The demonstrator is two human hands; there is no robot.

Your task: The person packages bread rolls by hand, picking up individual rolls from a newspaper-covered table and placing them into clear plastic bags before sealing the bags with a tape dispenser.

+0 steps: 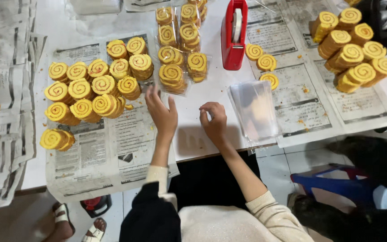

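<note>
Head view, looking down on a white table (202,134) spread with newspaper sheets (113,148). Your left hand (162,114) lay on the table with fingers spread and nothing in it, its fingertips near the edge of the loose pile of yellow spiral rolls (90,89) on the left sheet and just below the bagged rolls (178,67). Your right hand (213,121) was curled, thumb and forefinger pinched together; whether anything small sat between them cannot be told from this view. It rested on bare tabletop, just beside the stack of clear plastic bags (254,110), which lay partly over the right newspaper. Behind the bags stood a red tape dispenser (234,36), with three single rolls (263,65) next to it, and a second heap of rolls (354,47) lay farther right.

Judged from this layout, the step in hand was the start of a new packet: several packets were already filled and set upright in the middle, while both loose piles remained large. The next move would call for the left hand to close on a few rolls from the near pile and the right to peel one bag off the stack, separating it cleanly from those beneath.
</note>
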